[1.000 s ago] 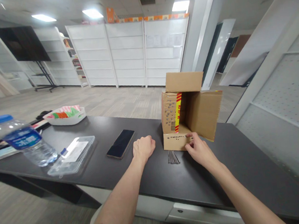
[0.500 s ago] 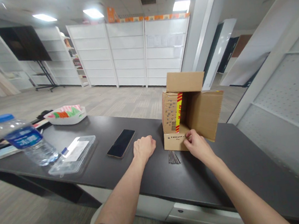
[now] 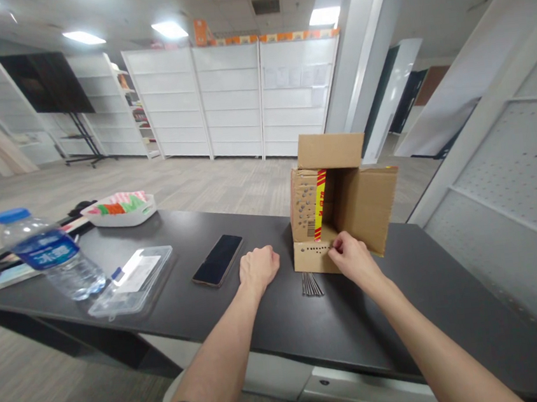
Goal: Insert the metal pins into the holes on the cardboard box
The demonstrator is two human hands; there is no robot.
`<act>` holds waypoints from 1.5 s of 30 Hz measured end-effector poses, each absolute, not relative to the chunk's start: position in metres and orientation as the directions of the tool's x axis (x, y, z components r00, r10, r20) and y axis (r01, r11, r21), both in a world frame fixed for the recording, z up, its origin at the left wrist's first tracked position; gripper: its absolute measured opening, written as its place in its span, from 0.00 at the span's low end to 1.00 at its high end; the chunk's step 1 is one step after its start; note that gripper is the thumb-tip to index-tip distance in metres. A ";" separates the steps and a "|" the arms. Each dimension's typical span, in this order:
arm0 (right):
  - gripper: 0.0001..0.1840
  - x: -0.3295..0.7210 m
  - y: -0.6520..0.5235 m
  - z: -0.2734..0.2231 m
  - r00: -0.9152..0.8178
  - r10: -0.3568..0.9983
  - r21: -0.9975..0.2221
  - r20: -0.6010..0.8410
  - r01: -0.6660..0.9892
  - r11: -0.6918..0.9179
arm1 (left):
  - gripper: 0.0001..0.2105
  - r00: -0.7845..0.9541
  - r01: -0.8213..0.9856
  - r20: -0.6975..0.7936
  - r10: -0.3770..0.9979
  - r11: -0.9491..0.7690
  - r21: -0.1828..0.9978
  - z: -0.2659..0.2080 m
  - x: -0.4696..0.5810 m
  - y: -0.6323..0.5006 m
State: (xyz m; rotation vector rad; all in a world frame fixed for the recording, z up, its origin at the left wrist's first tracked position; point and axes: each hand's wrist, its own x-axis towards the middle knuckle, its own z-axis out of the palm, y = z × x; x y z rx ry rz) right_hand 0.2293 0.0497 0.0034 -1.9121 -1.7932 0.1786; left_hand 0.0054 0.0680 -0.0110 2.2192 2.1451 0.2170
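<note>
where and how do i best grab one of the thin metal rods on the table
Probably pinch one of the metal rods by its near end, coming from your side: they lie flat, fanning wider towards you, while the cardboard box stands close behind their far ends.

No wording reads for certain. Well left of the left hand (image 3: 259, 268), the bottle (image 3: 52, 255) has a blue label (image 3: 46, 248) with blurred white characters. Ahead, between the left and right hand (image 3: 352, 257), the carton (image 3: 365, 207) bears yellow tape (image 3: 319, 205) with illegible red marks, and a barcode (image 3: 310, 228).
</note>
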 end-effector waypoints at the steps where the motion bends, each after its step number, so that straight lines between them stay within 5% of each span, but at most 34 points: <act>1: 0.03 0.228 0.050 0.005 0.120 0.960 -0.452 0.252 0.892 0.007 | 0.19 0.028 0.991 0.067 0.997 -0.037 0.131 -0.011 0.005 0.068; 14: 0.02 0.220 0.020 0.022 0.077 0.916 -0.541 0.393 0.826 0.162 | 0.18 0.042 0.991 0.072 0.997 -0.050 0.122 -0.010 0.004 0.067; 22: 0.04 0.225 -0.019 -0.005 -0.242 0.895 -0.536 0.376 0.730 0.423 | 0.19 0.023 0.992 0.055 0.998 -0.029 0.122 -0.009 0.006 0.067; 45: 0.07 0.220 -0.027 -0.029 -0.334 0.870 -0.496 0.362 0.721 0.483 | 0.19 0.006 0.996 0.054 0.999 -0.010 0.086 -0.007 0.007 0.067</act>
